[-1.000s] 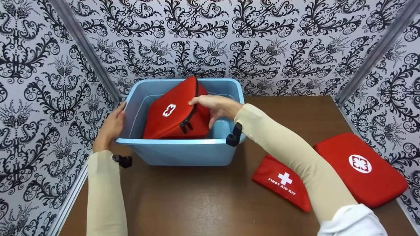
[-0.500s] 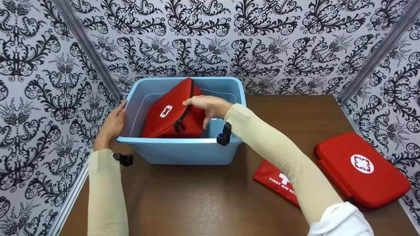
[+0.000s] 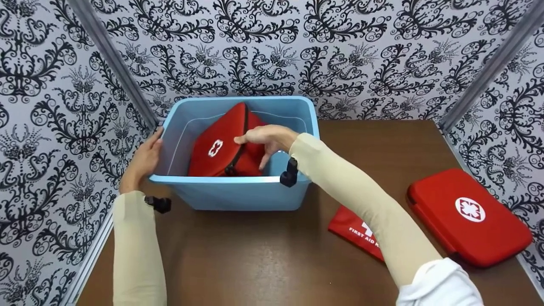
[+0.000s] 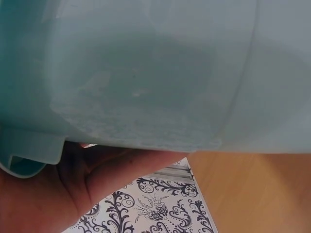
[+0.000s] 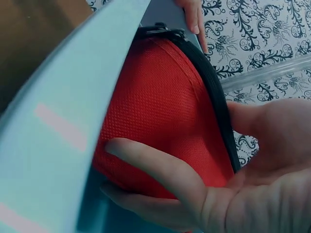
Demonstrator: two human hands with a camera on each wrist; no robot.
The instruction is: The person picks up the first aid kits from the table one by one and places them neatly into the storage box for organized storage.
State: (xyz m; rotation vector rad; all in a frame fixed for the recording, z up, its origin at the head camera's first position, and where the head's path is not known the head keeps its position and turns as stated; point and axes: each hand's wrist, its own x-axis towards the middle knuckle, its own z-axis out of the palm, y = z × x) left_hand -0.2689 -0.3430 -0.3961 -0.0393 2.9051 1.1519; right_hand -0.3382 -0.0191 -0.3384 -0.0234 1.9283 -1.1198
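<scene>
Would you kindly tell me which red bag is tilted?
The red bag in the blue tub, held by the right hand; the pouch and case lie flat on the table.

Pouch (image 3: 350,225): "FIRST AID…"; wht emblems (image 3: 470,209): case (image 3: 467,229), bag (image 3: 227,148).

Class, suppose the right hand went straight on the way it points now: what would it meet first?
The red case in the blue bin, straight away: the right hand has its fingers against it. Beyond that probably comes the bin's left wall, though depth is hard to judge.
</scene>
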